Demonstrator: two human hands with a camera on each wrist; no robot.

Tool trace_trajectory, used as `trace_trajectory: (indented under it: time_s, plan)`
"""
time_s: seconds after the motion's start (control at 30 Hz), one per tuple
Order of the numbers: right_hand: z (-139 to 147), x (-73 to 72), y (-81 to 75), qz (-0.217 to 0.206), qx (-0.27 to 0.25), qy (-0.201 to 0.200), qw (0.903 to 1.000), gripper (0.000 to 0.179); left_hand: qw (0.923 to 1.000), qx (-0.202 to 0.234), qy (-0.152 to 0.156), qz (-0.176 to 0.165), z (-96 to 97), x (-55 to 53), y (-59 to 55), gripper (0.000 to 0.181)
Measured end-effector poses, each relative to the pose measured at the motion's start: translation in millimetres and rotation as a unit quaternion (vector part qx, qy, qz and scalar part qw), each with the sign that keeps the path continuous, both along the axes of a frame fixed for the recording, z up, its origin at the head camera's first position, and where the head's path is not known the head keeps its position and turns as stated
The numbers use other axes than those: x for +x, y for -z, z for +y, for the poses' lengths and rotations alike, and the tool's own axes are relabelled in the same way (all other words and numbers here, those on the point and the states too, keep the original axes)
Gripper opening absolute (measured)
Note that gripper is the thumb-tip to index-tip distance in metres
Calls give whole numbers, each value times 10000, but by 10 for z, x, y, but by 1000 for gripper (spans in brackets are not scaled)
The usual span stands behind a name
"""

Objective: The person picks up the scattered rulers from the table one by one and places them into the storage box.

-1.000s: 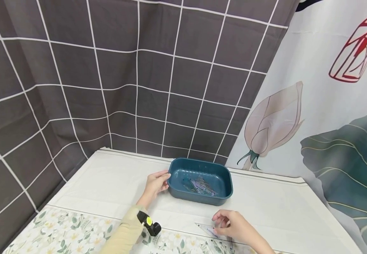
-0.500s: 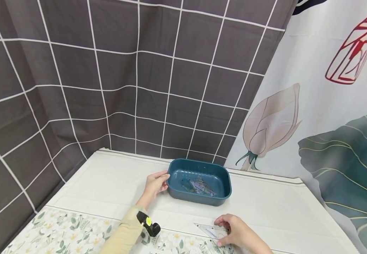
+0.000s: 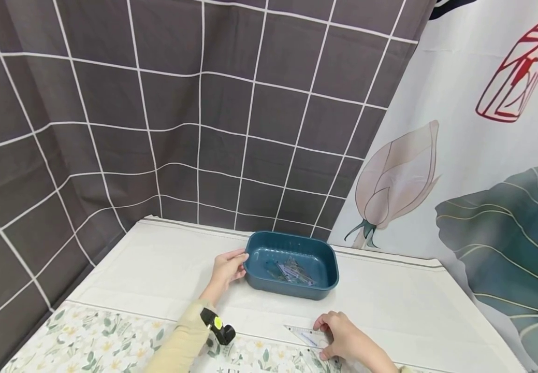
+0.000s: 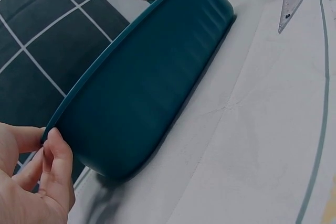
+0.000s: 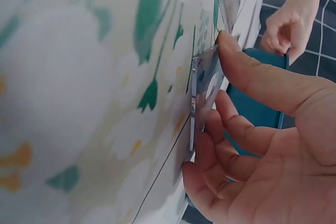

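Observation:
My left hand (image 3: 228,270) pinches the left rim of a dark blue plastic basin (image 3: 269,288) with thumb and fingers; in the left wrist view the basin's outer wall (image 4: 142,72) shows beyond the fingers. Inside the basin lies a small pile of clear plastic drawing rulers (image 3: 293,271) with purplish print. At the near side of the table, my right hand (image 3: 343,338) grips a clear set square (image 3: 308,335) low over the cloth. Its thumb (image 5: 247,69) is at one edge and the fingers are at the opposite edge. The palm side hides part of it.
A white cloth (image 3: 166,269) covers the table, with a floral band (image 3: 96,336) along the front. A dark gridded curtain (image 3: 222,155) hangs behind, and a white curtain with a flower print (image 3: 390,186) hangs at the right.
The right hand's fingers have spread wider around the set square, uncovering more of it. The left hand keeps its hold on the basin's rim.

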State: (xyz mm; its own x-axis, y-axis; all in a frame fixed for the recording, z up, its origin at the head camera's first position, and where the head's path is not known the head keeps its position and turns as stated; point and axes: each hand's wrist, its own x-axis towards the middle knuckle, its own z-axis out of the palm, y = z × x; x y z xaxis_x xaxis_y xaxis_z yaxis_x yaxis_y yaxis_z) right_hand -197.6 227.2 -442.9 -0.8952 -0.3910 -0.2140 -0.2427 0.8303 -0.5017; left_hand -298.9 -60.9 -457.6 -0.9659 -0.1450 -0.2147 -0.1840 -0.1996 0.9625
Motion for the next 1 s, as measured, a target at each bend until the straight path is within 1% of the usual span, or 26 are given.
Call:
trace_trajectory:
  time_s: [0.13, 0.3, 0.37, 0.47, 0.53, 0.67, 0.73, 0.77, 0.87, 0.93, 1.0]
  plan:
    - [5, -3, -2, 79, -51, -22, 10000, 44, 10000, -34, 17, -23, 8, 8, 0, 37]
    - [21, 4, 3, 162, -307, -74, 9994, 48, 10000, -28, 28, -27, 4, 8, -9, 37]
    - [26, 7, 4, 130, -411, -85, 9990, 49, 10000, -24, 37, -35, 1, 9, -17, 37]
    - [43, 2, 4, 29, -577, -69, 9983, 45, 10000, -17, 45, -40, -2, 7, -19, 37]
    - [67, -10, 4, -24, -741, -94, 9972, 38, 10000, -11, 59, -30, 0, 4, -14, 37]
    - [123, -69, -23, -62, -1379, -302, 9900, 17, 10000, -26, 34, -40, 1, 0, -5, 36]
    - [150, -111, -57, -94, -1725, -394, 9842, 13, 10000, -40, 12, -55, 0, -1, -3, 36]
    - [162, -135, -79, -122, -1908, -427, 9806, 12, 10000, -47, -1, -64, 0, -1, -3, 35]
    - [191, -207, -135, -111, -2232, -423, 9738, 17, 10000, -49, -18, -70, 0, -8, 1, 35]
    - [202, -247, -175, -154, -2360, -291, 9712, 20, 10000, -57, -12, -80, 0, -10, -1, 35]
    - [210, -283, -213, -241, -2454, -66, 9691, 23, 9999, -71, -13, -84, 0, -9, -5, 36]
